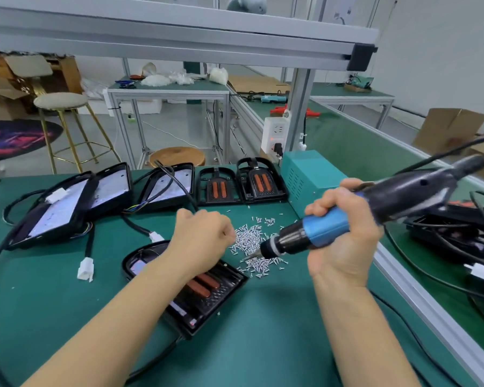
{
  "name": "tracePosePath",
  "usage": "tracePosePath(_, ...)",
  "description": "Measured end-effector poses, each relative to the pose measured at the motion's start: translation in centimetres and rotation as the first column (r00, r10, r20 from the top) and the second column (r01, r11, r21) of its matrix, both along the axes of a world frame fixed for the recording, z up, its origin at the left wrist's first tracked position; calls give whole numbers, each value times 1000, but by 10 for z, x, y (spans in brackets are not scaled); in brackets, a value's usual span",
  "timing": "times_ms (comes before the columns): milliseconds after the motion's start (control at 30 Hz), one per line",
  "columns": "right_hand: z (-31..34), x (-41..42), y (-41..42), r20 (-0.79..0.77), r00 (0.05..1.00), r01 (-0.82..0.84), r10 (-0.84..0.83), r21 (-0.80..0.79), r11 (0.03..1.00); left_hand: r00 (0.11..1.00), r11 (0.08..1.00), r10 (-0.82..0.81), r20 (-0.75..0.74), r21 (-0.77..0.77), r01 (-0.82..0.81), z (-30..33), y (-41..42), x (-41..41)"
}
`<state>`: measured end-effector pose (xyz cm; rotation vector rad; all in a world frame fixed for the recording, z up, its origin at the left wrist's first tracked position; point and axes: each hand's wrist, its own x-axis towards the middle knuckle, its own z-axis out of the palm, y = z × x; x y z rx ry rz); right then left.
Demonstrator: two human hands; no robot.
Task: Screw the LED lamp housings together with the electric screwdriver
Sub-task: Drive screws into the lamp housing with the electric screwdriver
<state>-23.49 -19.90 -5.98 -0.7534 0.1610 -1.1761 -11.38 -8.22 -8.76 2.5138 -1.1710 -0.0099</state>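
A black LED lamp housing with two orange strips lies on the green mat just in front of me, partly under my left forearm. A heap of small silver screws lies right behind it. My left hand is closed at the heap's left edge, fingertips pinched; whether a screw is between them is hidden. My right hand grips the blue and black electric screwdriver, held nearly level with its bit pointing left over the screws.
Two open black housings with orange strips stand at the back of the mat, beside several lamp bodies with black cables and white plugs. A teal power box sits behind my right hand. More housings and cables lie at the right.
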Motion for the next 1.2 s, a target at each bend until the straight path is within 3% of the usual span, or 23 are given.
tracePosePath(67,4,-5,-2,52,997,-58,55,56,997,986,966,13,-165,-252,-55,4,28,-8)
tracePosePath(133,7,-8,2,72,993,-103,97,88,991,942,912,-11,-336,-390,-128,4,52,-18)
tracePosePath(200,10,-8,9,74,990,-128,121,102,986,891,864,-46,-451,-466,-191,-1,67,-27)
tracePosePath(400,21,-6,27,100,982,-170,161,93,981,782,751,-88,-618,-557,-356,-9,88,-41)
tracePosePath(1200,33,10,63,117,954,-275,275,-19,961,794,681,-91,-600,-620,-390,-13,114,-48)
